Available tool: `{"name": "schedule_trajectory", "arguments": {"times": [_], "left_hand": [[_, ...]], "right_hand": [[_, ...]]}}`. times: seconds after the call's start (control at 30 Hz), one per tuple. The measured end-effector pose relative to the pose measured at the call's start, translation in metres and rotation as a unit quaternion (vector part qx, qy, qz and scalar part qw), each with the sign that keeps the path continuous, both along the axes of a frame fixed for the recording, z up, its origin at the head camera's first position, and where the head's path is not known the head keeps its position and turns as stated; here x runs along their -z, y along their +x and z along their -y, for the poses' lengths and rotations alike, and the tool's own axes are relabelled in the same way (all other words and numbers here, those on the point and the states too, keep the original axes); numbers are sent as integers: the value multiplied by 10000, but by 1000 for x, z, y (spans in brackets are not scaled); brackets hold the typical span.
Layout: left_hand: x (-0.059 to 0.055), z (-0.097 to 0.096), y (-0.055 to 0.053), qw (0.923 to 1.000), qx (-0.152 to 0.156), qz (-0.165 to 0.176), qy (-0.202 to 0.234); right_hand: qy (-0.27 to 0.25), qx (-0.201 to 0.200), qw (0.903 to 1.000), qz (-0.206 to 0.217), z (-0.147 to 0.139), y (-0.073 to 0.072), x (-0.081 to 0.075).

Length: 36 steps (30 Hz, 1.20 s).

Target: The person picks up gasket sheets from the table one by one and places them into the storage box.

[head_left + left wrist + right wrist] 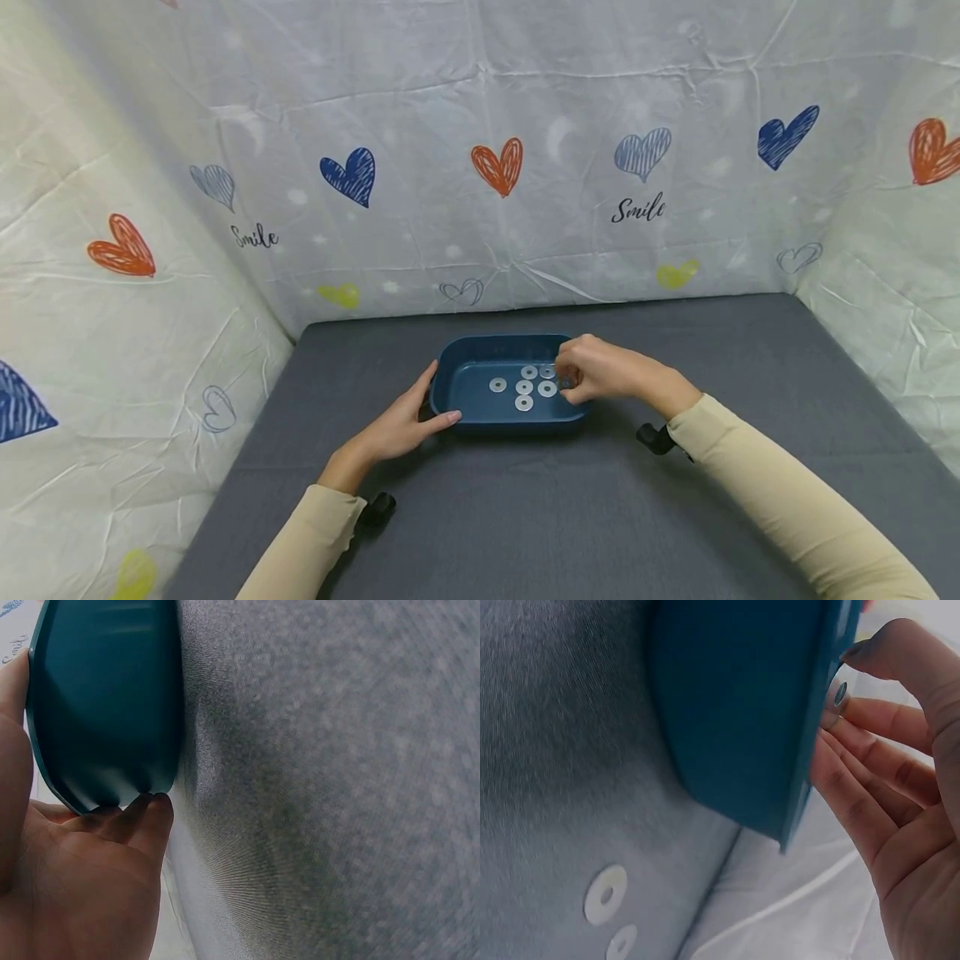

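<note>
Near the middle of the table sits a blue rectangular tray (480, 407) holding several flat silver washers (524, 403). My left hand (399, 427) grips its left end, thumb over the front rim and fingers against the end wall. In the left wrist view those fingers (150, 817) press the outside of the teal-looking wall. At the tray's right end, my right hand (600, 368) pinches a washer (832, 705) between thumb and fingers, right at the rim. From the head view, the hand mostly hides this washer.
Two more washers, one larger (605, 894) and one smaller-looking (621, 943), lie on the grey tabletop beyond the tray in the right wrist view. A white cloth (420, 225) printed with hearts hangs behind the table (525, 517) and along both sides.
</note>
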<state>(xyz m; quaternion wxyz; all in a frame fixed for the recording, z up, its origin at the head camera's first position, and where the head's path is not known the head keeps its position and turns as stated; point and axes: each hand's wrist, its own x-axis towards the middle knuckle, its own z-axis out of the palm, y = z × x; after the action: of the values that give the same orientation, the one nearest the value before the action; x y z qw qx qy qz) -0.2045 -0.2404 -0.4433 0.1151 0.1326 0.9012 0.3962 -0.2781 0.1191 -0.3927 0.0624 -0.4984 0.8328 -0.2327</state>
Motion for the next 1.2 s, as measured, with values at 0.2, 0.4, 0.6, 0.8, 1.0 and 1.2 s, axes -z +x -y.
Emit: {"name": "schedule_trajectory", "arguments": {"times": [0.2,0.4,0.6,0.8,1.0,1.2], "left_hand": [[3,0,1,9999,-67,36,-95],[4,-1,1,9999,-36,32,-108],[5,1,0,10000,24,-14,-39],[4,2,-1,10000,-16,-39,-32],[4,2,0,10000,-30,-23,-39],[4,2,-1,10000,-24,-11,-19]], "right_hand": [[192,-175,9994,230,13,-1,14],[405,-303,9984,246,22,-1,26],[638,-301,9971,280,30,-1,29],[775,-262,9960,352,38,-4,28],[1130,-198,9934,68,44,-6,30],[1365,-137,9903,-204,48,-6,32]]}}
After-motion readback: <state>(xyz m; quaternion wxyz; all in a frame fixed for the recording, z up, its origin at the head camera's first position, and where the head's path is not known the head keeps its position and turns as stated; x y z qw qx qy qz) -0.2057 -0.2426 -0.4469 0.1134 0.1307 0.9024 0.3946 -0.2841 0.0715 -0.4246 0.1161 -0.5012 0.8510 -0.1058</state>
